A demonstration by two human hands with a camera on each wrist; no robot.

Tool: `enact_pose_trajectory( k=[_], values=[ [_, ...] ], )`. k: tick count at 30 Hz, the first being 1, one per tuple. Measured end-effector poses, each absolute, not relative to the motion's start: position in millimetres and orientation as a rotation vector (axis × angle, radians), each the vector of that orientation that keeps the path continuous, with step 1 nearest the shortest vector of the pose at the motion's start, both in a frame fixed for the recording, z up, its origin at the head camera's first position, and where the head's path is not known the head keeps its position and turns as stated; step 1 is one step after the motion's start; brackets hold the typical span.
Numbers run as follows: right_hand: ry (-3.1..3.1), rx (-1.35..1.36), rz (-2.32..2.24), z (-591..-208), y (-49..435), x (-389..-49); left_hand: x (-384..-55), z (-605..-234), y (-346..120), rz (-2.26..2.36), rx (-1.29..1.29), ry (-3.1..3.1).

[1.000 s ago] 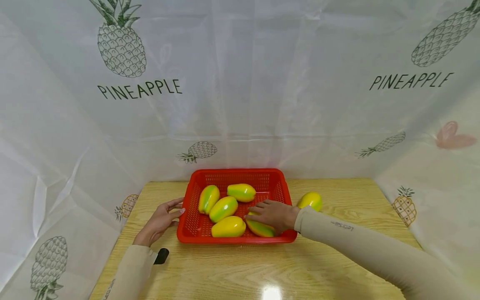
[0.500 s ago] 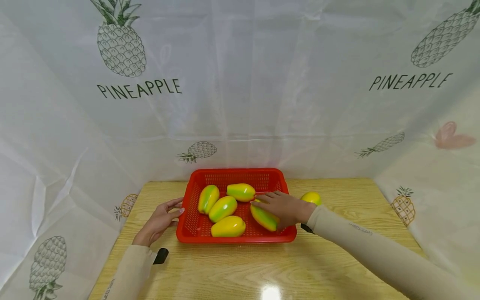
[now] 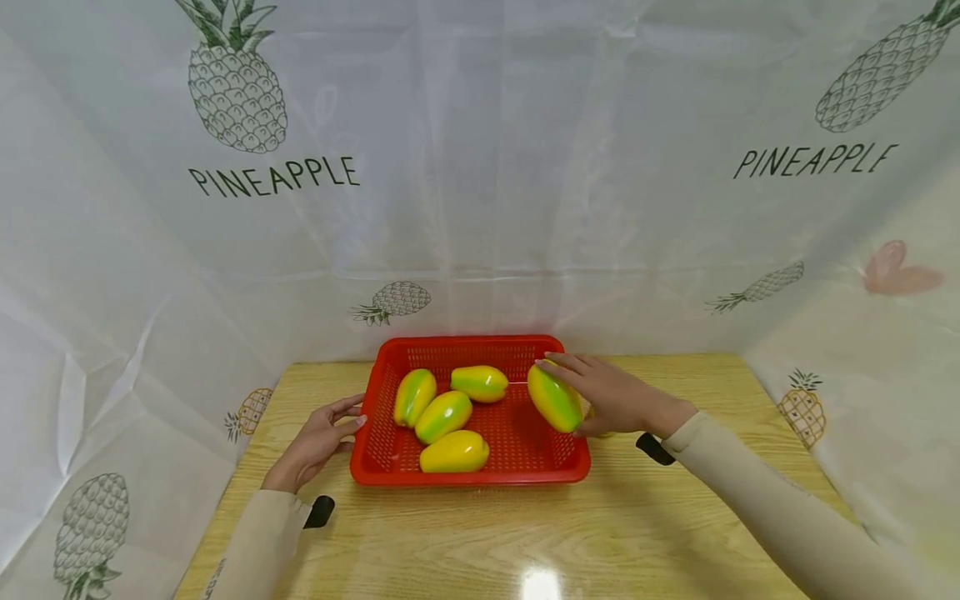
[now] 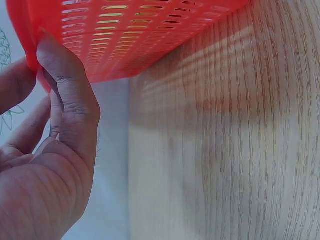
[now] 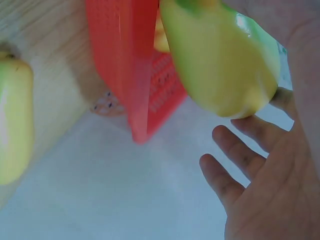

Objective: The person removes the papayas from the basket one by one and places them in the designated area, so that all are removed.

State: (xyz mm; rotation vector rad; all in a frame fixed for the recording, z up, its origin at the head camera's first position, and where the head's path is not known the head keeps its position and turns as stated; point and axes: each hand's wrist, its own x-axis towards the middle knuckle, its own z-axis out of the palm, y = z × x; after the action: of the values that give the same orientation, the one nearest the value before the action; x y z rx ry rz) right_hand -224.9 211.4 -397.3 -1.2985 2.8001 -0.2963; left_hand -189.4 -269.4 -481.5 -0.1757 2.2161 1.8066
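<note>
My right hand (image 3: pixel 618 398) holds a yellow-green papaya (image 3: pixel 555 398) between thumb and fingertips, raised over the right side of the red basket (image 3: pixel 472 479). In the right wrist view the held papaya (image 5: pixel 220 60) hangs above the basket's rim (image 5: pixel 142 75), with some fingers spread away from it. My left hand (image 3: pixel 315 442) pinches the basket's left rim, thumb and fingers at its edge in the left wrist view, where the hand (image 4: pixel 65 130) is close up. Several other papayas lie in the basket, among them one at the front (image 3: pixel 454 452) and one at the back (image 3: pixel 480 383).
Another papaya (image 5: pixel 15 120) lies on the wooden table (image 3: pixel 450 542) outside the basket, to its right, mostly hidden behind my right hand in the head view. A white sheet (image 3: pixel 480 208) printed with pineapples rises behind the table and along both sides.
My right hand has lifted the papaya from the basket's front right corner and moved it up and right, toward the right rim. My left hand stays at the left rim.
</note>
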Motion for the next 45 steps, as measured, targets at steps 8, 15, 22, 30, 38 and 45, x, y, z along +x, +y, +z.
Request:
enact_pose_trajectory(
  k=[8, 15, 22, 30, 38, 45],
  values=[
    [2.915, -1.274, -0.392, -390.2, 241.2, -222.9, -190.0, -481.5, -270.1, 1.805, -0.184, 2.223],
    [2.976, -1.171, -0.436, -395.0, 269.0, -220.6, -188.2, -481.0, -269.3, 1.804, -0.157, 2.226],
    [3.01, -1.065, -0.464, -399.8, 297.5, -217.0, -188.4, -481.6, -269.1, 1.797, -0.17, 2.228],
    [3.072, -0.961, -0.479, -410.8, 326.9, -216.6, -189.1, -483.3, -270.4, 1.8, -0.167, 2.223],
    [3.08, -0.816, -0.472, -422.1, 347.5, -214.5, -188.5, -481.7, -269.9, 1.794, -0.162, 2.231],
    [3.083, -0.733, -0.441, -434.8, 361.7, -212.7, -188.7, -482.2, -270.5, 1.79, -0.156, 2.235]
  ],
)
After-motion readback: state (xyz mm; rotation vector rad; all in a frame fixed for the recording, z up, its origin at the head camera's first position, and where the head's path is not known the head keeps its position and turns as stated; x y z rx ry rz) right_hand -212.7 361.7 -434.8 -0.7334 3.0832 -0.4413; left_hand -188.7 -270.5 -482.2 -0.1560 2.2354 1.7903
